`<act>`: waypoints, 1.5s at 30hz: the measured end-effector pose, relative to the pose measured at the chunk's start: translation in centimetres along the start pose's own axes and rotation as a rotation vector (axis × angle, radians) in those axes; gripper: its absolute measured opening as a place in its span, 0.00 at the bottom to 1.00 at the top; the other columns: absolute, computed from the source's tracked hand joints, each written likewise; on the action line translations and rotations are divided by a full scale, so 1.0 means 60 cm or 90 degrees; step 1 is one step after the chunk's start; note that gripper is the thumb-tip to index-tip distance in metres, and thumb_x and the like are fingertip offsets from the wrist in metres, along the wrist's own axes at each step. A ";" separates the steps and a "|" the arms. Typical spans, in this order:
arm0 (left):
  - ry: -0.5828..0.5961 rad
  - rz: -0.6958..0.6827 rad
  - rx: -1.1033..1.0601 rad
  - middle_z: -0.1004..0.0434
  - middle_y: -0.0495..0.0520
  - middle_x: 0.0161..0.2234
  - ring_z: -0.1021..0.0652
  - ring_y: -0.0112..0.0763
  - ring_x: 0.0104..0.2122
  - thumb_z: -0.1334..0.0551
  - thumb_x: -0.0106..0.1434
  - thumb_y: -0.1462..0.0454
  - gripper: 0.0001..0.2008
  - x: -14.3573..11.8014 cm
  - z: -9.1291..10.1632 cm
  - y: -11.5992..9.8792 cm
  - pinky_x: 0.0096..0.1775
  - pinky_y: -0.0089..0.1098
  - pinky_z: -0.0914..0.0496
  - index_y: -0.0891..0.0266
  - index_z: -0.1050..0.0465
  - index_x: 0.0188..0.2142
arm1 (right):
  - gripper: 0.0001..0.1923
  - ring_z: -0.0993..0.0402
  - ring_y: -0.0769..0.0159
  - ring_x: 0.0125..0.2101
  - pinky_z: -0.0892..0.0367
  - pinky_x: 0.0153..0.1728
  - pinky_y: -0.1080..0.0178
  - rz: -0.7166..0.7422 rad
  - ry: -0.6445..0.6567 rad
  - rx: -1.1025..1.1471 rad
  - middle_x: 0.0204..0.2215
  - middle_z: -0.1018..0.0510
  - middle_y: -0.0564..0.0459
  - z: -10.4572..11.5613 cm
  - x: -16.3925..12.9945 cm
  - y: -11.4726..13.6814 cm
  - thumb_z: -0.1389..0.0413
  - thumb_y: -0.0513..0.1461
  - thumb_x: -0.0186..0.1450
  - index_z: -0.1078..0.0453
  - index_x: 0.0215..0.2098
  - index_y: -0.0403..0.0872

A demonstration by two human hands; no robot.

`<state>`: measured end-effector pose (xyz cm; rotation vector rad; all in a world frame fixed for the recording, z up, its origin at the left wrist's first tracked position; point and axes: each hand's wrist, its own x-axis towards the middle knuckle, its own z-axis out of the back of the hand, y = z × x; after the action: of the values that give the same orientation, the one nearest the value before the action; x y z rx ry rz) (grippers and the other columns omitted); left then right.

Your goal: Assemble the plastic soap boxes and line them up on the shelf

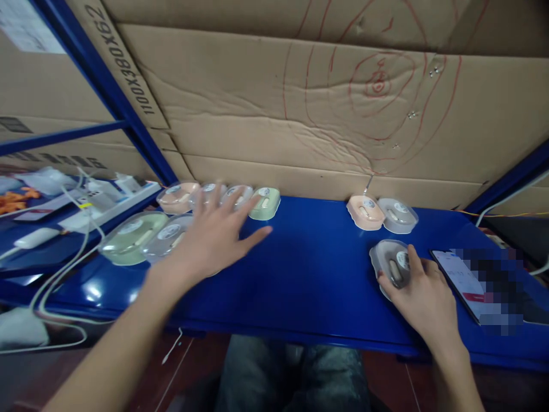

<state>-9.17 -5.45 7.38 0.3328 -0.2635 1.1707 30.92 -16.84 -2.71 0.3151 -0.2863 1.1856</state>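
Note:
My left hand, slightly blurred, is spread open above a cluster of small rounded plastic cases with clear lids and round stickers. Beneath and around it are a front green case, a front grey case, a pink case and a back green case; the hand covers parts of others. On the right, my right hand grips a grey plastic case by its sides, thumb at the near left and fingers over the right. Behind that case, a peach case touches another grey case.
The blue table is backed by cardboard with red drawn rings. A phone, partly pixelated, lies right of my right hand. White cables, a power strip and blue frame posts are at the left.

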 end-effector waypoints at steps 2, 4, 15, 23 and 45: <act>0.026 0.090 0.037 0.48 0.55 0.81 0.50 0.69 0.79 0.49 0.75 0.38 0.38 -0.052 -0.023 0.088 0.72 0.71 0.48 0.48 0.39 0.77 | 0.52 0.22 0.33 0.54 0.24 0.50 0.43 0.001 -0.012 0.009 0.57 0.23 0.29 -0.004 -0.001 -0.002 0.48 0.64 0.70 0.41 0.77 0.36; 0.089 0.132 0.044 0.50 0.52 0.81 0.49 0.69 0.79 0.51 0.75 0.39 0.36 -0.090 -0.054 0.151 0.70 0.72 0.45 0.45 0.39 0.77 | 0.51 0.21 0.33 0.54 0.24 0.49 0.43 0.001 -0.019 0.012 0.57 0.23 0.28 -0.007 -0.001 -0.004 0.48 0.64 0.70 0.41 0.77 0.37; 0.000 0.078 0.046 0.36 0.63 0.76 0.37 0.70 0.74 0.44 0.75 0.49 0.33 -0.136 -0.101 0.067 0.69 0.66 0.38 0.54 0.32 0.74 | 0.52 0.21 0.32 0.54 0.24 0.51 0.42 0.008 -0.032 0.021 0.58 0.23 0.27 -0.013 -0.002 -0.009 0.49 0.65 0.70 0.40 0.76 0.36; 0.017 0.046 -0.026 0.39 0.72 0.76 0.39 0.81 0.74 0.45 0.76 0.41 0.39 -0.065 -0.089 -0.163 0.66 0.75 0.39 0.60 0.34 0.76 | 0.51 0.21 0.34 0.54 0.23 0.48 0.44 -0.011 -0.016 0.029 0.58 0.22 0.30 -0.004 -0.006 -0.003 0.49 0.65 0.70 0.39 0.76 0.38; 0.087 0.114 -0.247 0.49 0.71 0.80 0.56 0.85 0.77 0.56 0.75 0.38 0.43 0.257 -0.179 -0.400 0.67 0.84 0.66 0.59 0.41 0.79 | 0.47 0.22 0.38 0.53 0.24 0.47 0.46 -0.033 -0.075 0.036 0.55 0.21 0.33 -0.006 -0.020 0.003 0.47 0.62 0.70 0.36 0.74 0.38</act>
<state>19.15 3.44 0.38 -0.1135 -0.3979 1.2811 30.38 -17.65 -3.48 0.4397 -0.3451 1.1270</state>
